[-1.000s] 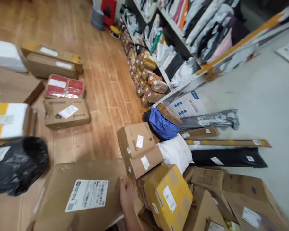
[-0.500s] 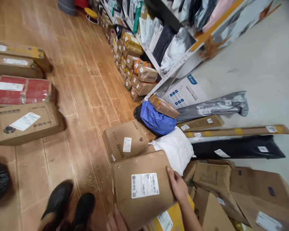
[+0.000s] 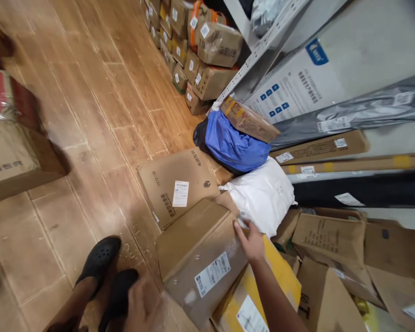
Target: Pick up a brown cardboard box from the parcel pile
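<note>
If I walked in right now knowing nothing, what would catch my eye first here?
Probably the brown cardboard box at bottom centre, with the right hand on its far edge and the left hand blurred at its near corner. Behind it, a bright blue bag lies on the parcel pile beside a white sack. Black shoes stand on the wooden floor, lower left.

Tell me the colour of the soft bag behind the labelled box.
Blue bag, with a black part at its left end; head view.

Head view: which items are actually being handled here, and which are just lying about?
In hand:
- brown box, right hand on its far edge, left hand at its near corner

Lying about:
- yellow box beneath it
- white bag
- blue bag
- labelled carton
- black shoes
</note>
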The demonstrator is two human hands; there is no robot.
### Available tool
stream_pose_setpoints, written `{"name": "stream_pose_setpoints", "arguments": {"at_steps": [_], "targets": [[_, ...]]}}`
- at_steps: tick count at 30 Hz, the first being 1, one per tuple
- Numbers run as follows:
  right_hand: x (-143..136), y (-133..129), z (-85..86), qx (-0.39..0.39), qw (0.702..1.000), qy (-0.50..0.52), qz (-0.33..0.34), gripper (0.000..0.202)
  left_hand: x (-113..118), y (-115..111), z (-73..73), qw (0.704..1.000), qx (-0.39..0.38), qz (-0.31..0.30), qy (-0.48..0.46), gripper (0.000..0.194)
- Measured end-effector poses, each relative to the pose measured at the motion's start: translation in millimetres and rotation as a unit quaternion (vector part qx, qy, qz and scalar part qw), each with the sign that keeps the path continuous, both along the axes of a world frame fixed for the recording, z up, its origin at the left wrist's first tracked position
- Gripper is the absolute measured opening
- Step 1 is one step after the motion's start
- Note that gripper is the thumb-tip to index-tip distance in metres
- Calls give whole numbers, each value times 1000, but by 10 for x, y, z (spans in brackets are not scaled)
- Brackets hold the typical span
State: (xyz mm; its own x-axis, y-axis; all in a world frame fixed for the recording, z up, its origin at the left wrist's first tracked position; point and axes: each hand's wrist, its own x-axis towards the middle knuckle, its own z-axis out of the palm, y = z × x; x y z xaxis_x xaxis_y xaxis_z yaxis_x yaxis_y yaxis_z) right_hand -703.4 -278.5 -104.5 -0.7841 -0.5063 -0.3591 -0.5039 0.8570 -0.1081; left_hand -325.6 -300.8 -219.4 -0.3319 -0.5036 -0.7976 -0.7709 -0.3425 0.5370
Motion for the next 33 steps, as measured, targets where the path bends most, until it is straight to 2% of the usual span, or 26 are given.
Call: {"name": "stream_pose_setpoints", "arguments": {"at_steps": [2,3,5,7,9,12,15,18,20,21,22,24,26,28,30,33], "targets": [[14,-161,-36,-76,997,-21,24,68,-263,-25,77,997,19,6,75,78],[43,-267,-45,-65,997,-31,28,67,-387,-71,124,993,31,9,116,80],[126,-475,-46,33,999,-29,20,57,-587,-181,218,986,51,8,162,81],[200,-633,-26,144,989,6,10,46,-698,-272,285,988,45,-3,147,82],[227,-729,-1,212,976,38,9,42,-737,-335,304,990,36,-27,136,84],[152,-814,20,252,966,56,-8,45,-767,-465,243,991,30,-41,126,78],[19,-854,13,253,965,49,-42,52,-862,-758,127,991,24,-56,117,59],[-51,-803,-31,203,977,4,-71,52,-1026,-1161,-54,984,-2,-176,36,58],[-48,-725,-90,111,989,-17,-96,50,-1159,-1378,-236,952,-130,-278,-10,46],[-39,-683,-126,57,992,-18,-110,48,-1225,-1449,-341,921,-205,-330,9,43],[-29,-646,-164,6,992,-13,-123,47,-1287,-1495,-450,887,-263,-378,49,50],[-18,-592,-233,-61,987,2,-146,46,-1384,-1527,-652,829,-300,-455,126,62],[-26,-564,-277,-92,983,12,-159,45,-1441,-1529,-795,804,-298,-494,146,62],[-49,-553,-294,-110,980,16,-167,46,-1465,-1566,-862,792,-309,-507,140,64],[-78,-550,-297,-117,979,9,-168,48,-1475,-1682,-864,775,-323,-526,133,66],[-127,-575,-321,-89,983,-10,-159,49,-1498,-2023,-800,750,-347,-554,101,61]]}}
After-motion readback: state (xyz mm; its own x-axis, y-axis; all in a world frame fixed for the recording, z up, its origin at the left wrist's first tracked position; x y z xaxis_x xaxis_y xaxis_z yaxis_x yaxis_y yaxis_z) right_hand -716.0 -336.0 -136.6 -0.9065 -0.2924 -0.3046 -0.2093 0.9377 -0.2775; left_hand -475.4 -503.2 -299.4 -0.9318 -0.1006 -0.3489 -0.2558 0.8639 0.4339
